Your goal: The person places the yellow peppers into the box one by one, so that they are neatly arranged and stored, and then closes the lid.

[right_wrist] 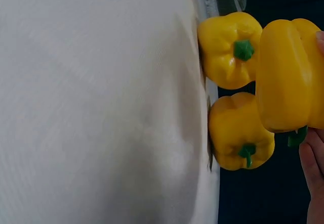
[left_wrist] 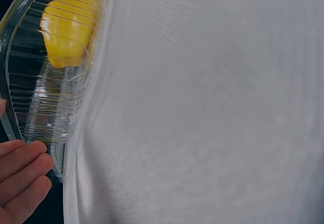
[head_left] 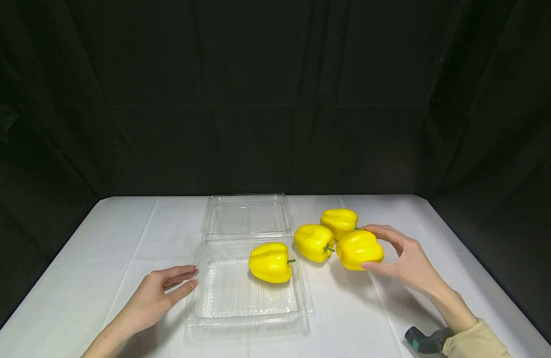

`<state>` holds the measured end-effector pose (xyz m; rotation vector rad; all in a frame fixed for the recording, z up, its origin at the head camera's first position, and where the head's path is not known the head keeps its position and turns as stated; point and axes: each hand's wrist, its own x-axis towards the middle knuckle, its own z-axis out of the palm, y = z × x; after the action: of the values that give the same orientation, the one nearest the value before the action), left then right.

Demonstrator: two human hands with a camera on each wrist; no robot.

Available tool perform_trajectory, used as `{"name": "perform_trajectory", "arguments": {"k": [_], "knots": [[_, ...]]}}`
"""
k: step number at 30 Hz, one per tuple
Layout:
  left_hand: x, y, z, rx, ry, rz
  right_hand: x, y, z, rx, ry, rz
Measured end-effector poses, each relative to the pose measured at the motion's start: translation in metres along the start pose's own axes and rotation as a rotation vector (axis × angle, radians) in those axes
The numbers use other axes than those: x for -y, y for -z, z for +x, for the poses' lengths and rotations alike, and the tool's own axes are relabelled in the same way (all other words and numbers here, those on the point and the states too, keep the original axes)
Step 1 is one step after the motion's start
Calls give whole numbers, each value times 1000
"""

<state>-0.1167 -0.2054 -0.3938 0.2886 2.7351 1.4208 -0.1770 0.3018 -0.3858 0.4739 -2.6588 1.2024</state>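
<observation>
A yellow bell pepper [head_left: 359, 249] is pinched between the thumb and fingers of my right hand [head_left: 405, 258]. It is lifted off the table, and in the right wrist view this pepper [right_wrist: 286, 77] shows its green stem pointing down. Beside the left rim of a clear plastic clamshell container [head_left: 230, 303], my left hand [head_left: 156, 296] has its fingers extended and fingertips right at the rim. The container lies open, its lid [head_left: 248, 219] folded back behind the base. Another yellow bell pepper [head_left: 270, 263] lies on its side in the right half of the base.
Two more yellow peppers lie on the white-covered table, one pepper [head_left: 312, 242] close to the container's right side and another pepper [head_left: 339, 223] behind it. A dark device [head_left: 429, 340] is strapped at the right wrist. Black cloth [head_left: 257, 99] surrounds the table's back and sides.
</observation>
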Motion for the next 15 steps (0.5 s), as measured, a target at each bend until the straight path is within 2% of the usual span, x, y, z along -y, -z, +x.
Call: {"name": "perform_trajectory", "arguments": {"k": [15], "knots": [[-1, 1, 0, -7, -11, 3, 19, -5, -1, -13, 17, 10]]}}
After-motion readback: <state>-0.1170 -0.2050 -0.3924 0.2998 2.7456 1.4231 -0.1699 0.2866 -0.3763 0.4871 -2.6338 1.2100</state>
